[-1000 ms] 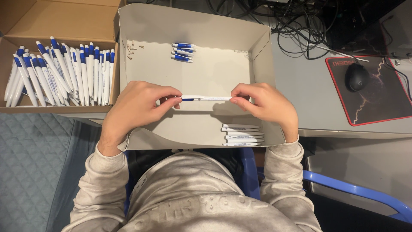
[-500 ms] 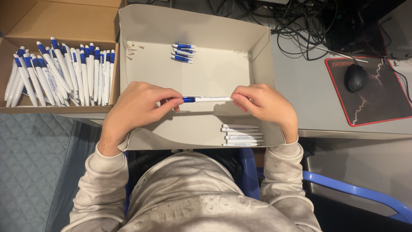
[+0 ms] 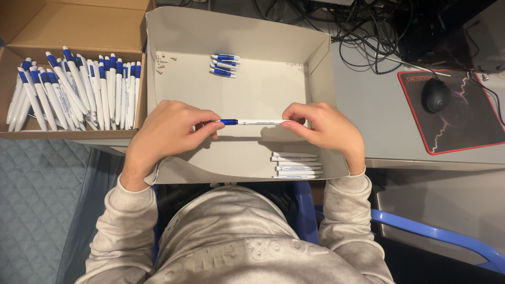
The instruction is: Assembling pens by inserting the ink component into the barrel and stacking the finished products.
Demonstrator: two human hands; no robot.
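- Since the earlier frame the pen (image 3: 252,122) shows more of its length: the blue end now stands clear of the left hand (image 3: 171,131), and the two hands have drawn slightly apart along it.
- That hand pinches the blue end between thumb and fingertips, pressed together on it; the right hand (image 3: 323,129) pinches the white end the same way.
- The pen lies level, held in the air above the middle of the grey tray (image 3: 315,58), touching neither floor nor wall.
- I judge the two halves to be nearly seated, or just seated, so this pen looks close to finished.
- At the tray's near right corner lie white barrels (image 3: 297,164); at its far side, blue caps (image 3: 225,65).
- Left of the tray, a cardboard box (image 3: 73,23) holds many finished pens (image 3: 73,94).
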